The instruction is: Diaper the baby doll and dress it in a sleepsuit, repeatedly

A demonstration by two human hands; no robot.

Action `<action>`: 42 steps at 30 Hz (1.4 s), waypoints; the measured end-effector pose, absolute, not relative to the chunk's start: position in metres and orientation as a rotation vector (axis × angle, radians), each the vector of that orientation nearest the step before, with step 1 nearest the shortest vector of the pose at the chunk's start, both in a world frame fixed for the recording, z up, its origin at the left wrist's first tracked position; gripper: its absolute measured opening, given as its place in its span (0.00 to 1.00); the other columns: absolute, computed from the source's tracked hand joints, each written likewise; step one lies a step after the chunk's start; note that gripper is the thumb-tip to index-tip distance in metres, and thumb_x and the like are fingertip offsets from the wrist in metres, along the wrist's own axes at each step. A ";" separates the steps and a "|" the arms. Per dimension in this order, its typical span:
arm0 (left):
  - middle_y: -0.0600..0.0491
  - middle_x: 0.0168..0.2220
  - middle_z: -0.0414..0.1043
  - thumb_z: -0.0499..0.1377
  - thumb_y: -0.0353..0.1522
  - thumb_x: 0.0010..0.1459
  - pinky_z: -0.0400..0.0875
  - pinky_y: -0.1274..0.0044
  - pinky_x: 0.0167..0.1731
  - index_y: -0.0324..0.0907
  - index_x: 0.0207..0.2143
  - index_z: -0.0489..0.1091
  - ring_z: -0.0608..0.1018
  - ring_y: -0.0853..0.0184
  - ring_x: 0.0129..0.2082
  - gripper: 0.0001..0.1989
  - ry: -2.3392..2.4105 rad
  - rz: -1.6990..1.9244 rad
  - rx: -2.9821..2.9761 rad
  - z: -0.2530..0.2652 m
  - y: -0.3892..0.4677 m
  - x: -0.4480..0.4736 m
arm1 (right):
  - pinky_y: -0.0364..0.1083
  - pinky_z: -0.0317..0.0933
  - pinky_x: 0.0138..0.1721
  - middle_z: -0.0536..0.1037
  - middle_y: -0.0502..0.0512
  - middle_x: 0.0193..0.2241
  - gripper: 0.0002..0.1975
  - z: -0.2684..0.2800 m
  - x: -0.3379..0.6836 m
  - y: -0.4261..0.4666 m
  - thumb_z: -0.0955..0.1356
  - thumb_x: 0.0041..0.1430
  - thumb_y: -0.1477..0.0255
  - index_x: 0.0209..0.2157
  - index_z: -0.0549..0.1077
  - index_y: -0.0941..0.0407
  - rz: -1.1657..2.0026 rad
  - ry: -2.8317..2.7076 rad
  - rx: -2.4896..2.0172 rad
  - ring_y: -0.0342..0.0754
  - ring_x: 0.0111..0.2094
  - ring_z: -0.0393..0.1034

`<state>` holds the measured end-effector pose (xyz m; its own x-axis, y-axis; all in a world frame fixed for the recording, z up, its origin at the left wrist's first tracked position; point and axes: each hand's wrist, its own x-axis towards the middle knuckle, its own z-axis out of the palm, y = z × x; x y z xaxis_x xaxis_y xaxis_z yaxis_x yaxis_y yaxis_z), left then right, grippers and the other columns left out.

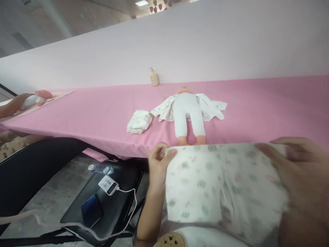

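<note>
My left hand (159, 163) pinches the upper left corner of small white baby pants (195, 181) with a pale green print. Blurred by motion, my right hand (300, 164) grips their upper right corner, so the top edge is stretched level between both hands. The lower part hangs towards me with a fold down the middle. Beyond the pants, a baby doll (189, 109) in a white suit lies on its back, feet towards me. Under it an opened printed baby jacket (213, 107) is spread, sleeves out to both sides.
A folded printed cloth (139, 121) lies left of the doll on the pink-covered table (102, 113). A bottle (154, 77) stands by the white partition (205, 44). Another person's arm (12, 105) reaches to a second doll (32, 101). A black chair (77, 199) holds a phone (92, 210) and a cabled white device (108, 185).
</note>
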<state>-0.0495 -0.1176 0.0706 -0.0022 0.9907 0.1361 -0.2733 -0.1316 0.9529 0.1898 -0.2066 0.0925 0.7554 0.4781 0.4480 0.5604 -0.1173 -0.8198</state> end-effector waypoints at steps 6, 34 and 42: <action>0.52 0.34 0.64 0.59 0.36 0.55 0.68 0.80 0.26 0.42 0.35 0.64 0.70 0.72 0.28 0.08 0.620 1.287 1.286 0.044 -0.153 0.016 | 0.41 0.59 0.23 0.69 0.51 0.26 0.09 0.061 0.127 -0.192 0.68 0.53 0.64 0.30 0.68 0.55 0.193 -1.298 -1.425 0.43 0.25 0.63; 0.51 0.36 0.73 0.60 0.33 0.56 0.70 0.78 0.38 0.41 0.34 0.68 0.75 0.68 0.37 0.05 0.687 0.943 2.194 0.061 -0.138 -0.048 | 0.41 0.63 0.25 0.71 0.58 0.38 0.07 0.066 0.148 -0.214 0.67 0.53 0.74 0.25 0.63 0.54 0.353 -1.508 -1.298 0.47 0.33 0.69; 0.54 0.38 0.74 0.61 0.22 0.50 0.72 0.81 0.38 0.46 0.46 0.65 0.77 0.71 0.36 0.21 0.526 1.348 2.104 0.057 -0.143 -0.044 | 0.44 0.70 0.31 0.76 0.56 0.40 0.22 0.079 0.140 -0.206 0.71 0.51 0.66 0.47 0.65 0.51 0.367 -1.626 -1.362 0.49 0.36 0.74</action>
